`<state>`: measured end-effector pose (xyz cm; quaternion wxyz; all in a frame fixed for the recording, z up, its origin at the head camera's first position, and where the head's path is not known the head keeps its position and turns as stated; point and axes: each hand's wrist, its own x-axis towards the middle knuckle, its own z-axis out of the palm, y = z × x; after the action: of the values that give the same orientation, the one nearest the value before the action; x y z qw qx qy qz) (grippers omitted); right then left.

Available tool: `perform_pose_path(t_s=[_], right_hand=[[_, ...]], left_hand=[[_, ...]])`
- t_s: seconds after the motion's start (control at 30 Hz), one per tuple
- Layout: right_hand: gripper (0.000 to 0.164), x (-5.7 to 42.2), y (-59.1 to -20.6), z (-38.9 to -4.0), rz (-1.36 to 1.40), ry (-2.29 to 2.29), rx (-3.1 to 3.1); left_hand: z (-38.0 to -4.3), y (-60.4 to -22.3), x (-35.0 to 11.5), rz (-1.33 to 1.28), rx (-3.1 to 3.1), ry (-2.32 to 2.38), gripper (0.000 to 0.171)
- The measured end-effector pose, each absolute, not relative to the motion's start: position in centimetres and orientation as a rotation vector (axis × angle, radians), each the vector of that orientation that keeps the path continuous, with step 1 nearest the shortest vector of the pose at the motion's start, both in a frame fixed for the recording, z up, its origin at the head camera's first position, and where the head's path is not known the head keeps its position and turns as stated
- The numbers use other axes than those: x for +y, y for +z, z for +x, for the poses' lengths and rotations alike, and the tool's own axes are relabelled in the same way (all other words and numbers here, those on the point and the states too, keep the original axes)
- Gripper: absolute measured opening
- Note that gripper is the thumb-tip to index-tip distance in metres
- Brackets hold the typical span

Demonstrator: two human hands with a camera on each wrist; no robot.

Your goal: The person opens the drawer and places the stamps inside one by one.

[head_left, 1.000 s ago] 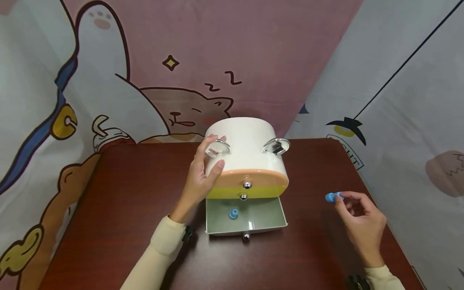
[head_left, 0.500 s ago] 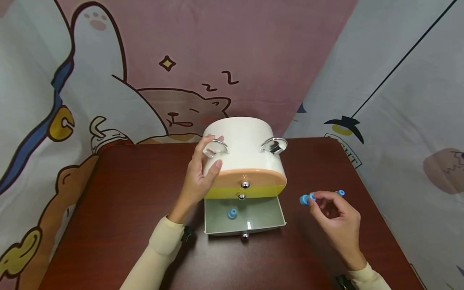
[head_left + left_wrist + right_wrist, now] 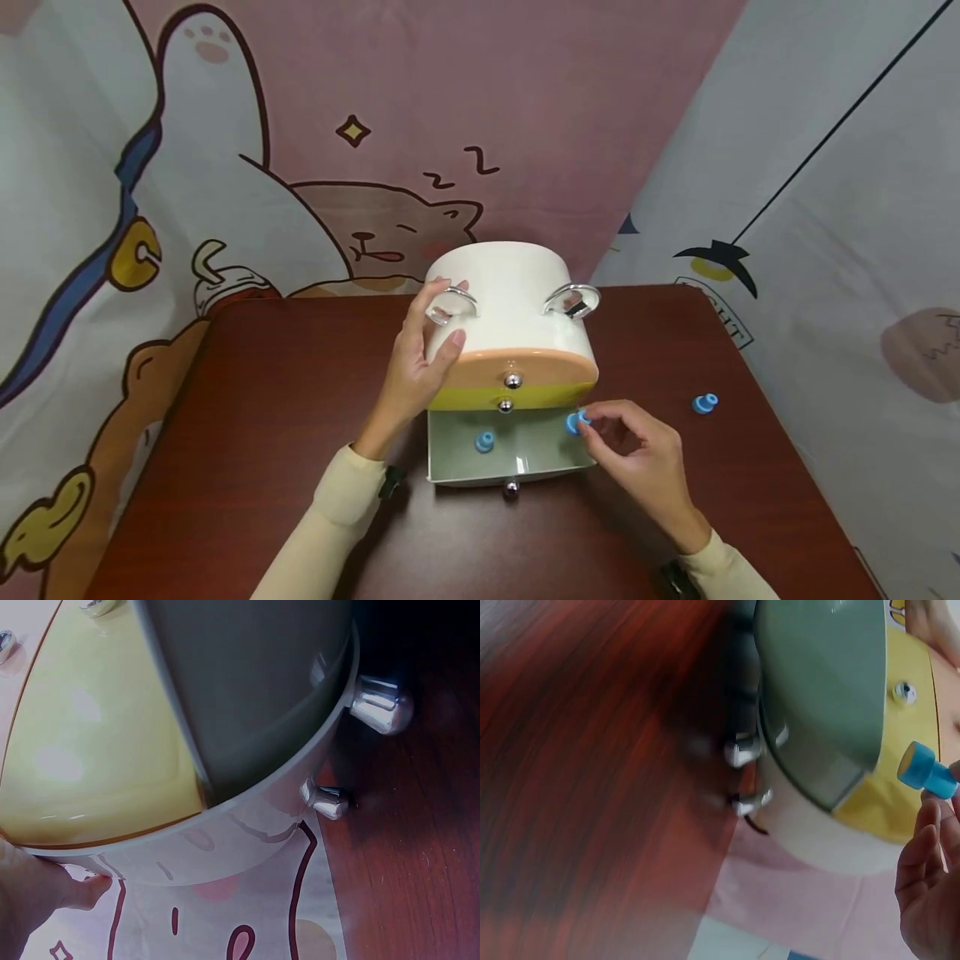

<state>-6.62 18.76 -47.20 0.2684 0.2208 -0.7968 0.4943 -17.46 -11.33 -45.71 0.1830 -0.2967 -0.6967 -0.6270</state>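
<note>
A small rounded white chest of drawers has orange and yellow fronts and chrome knobs. Its green bottom drawer is pulled out, with a blue peg-shaped piece inside. My left hand rests on the chest's left side, thumb on the top near the front, fingers by the chrome ring handle. Between thumb and fingertips my right hand pinches another blue peg-shaped piece with one wide end, above the drawer's right side. A third such piece stands on the table to the right.
Everything stands on a dark red-brown wooden table. Behind it hangs a cartoon-printed cloth, close to the chest's back. The open drawer's knob sticks out toward the front.
My right hand has carried its blue piece leftward from the table's right side to over the open drawer, uncovering the third piece. My left hand stays on the chest.
</note>
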Motion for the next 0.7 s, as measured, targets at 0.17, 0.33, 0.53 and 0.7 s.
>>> perform_pose_path(t_s=[0.17,0.33,0.53,0.7], right_hand=[[0.041,18.0,-49.5,-7.7,0.731,1.281,-2.167],[0.038,17.3,-50.5,-7.9,0.758,1.307,-2.271],[0.029,16.4,-50.9,-8.2,0.767,1.302,-2.394],[0.025,15.7,-51.6,-8.9,0.813,1.211,-2.473]], left_hand=[[-17.5,-45.8,-11.3,-0.843,-1.945,-1.778,0.062],[-17.6,-45.9,-11.3,-0.848,-1.937,-1.768,0.062],[-17.8,-46.0,-11.3,-0.865,-1.933,-1.759,0.062],[-17.8,-45.8,-11.3,-0.868,-1.922,-1.762,0.062]])
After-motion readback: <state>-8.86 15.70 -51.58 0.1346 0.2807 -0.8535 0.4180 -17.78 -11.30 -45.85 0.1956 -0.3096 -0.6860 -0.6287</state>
